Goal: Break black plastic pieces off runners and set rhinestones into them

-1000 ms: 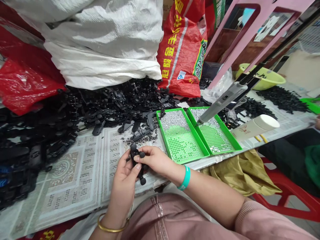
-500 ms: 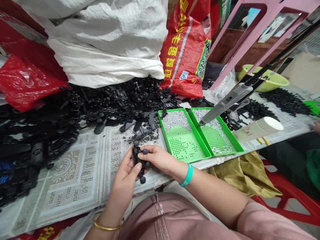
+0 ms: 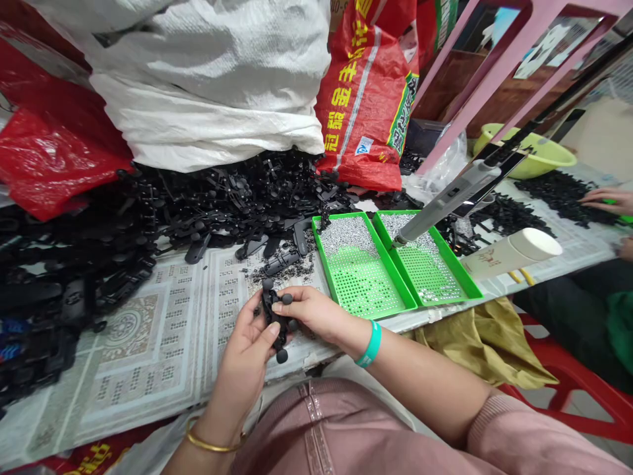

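Observation:
Between my two hands is a small black plastic part with round knobs at its ends (image 3: 275, 316), held above the table's front edge. My left hand (image 3: 252, 336) grips it from the left, thumb pressed on its lower half. From the other side, my right hand (image 3: 309, 313) closes thumb and fingers on its upper half. Just beyond lies a similar black part (image 3: 281, 262) among dark crumbs. To the right of my hands are a green tray (image 3: 341, 300) and a second green tray (image 3: 457, 290), both with small silvery pieces. A grey electric screwdriver (image 3: 445, 201) hangs with its tip over the second tray.
A long heap of black parts (image 3: 232, 198) lies along the back and left, below a white sack (image 3: 212, 86) and a red sack (image 3: 366, 112). Right of the trays lies a white cup (image 3: 514, 254). Another person's hand (image 3: 606, 198) touches a pile at far right.
Another person's hand has come into view over the black pile at far right. My hands and the black part stay almost where they were.

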The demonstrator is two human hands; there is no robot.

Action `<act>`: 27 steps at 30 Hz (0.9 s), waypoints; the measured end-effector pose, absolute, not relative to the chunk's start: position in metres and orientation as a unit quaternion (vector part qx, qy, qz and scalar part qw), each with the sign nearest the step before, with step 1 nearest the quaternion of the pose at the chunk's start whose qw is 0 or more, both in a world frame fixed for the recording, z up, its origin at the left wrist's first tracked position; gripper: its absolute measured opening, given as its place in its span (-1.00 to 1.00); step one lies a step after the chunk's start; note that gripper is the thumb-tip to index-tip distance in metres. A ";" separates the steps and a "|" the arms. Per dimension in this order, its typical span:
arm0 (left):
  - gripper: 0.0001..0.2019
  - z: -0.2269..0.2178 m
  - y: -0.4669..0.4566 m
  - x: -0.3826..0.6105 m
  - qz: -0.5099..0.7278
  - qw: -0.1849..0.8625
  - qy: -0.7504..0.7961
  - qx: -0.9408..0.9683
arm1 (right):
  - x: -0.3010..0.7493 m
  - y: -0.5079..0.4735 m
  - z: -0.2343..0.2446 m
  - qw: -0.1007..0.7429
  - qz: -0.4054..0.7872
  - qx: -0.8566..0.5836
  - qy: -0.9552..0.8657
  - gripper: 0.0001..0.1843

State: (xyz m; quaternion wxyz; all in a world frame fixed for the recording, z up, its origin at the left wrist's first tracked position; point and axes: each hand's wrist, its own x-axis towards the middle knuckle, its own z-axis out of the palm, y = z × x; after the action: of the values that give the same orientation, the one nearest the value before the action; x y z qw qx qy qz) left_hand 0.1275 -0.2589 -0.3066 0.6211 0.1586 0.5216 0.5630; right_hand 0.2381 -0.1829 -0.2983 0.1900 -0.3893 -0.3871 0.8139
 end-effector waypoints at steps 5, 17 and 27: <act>-0.27 -0.303 -0.261 0.126 0.560 0.644 0.503 0.139 | 0.238 -0.181 -0.299 0.177 0.822 -0.364 -0.401 -0.77; -0.28 -0.302 -0.259 0.117 0.534 0.604 0.552 0.215 | 0.237 -0.184 -0.298 0.183 0.683 -0.404 -0.581 -0.88; -0.44 -0.295 -0.255 0.110 0.539 0.617 0.560 0.123 | 0.244 -0.091 -0.272 0.089 0.026 -0.544 -0.834 -0.72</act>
State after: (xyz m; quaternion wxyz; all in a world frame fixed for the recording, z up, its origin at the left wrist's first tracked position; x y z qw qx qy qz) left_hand 0.1099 -0.2552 -0.2948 0.6170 0.1233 0.5601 0.5390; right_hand 0.2437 -0.0909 -0.2724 0.0895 -0.5441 -0.8338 0.0264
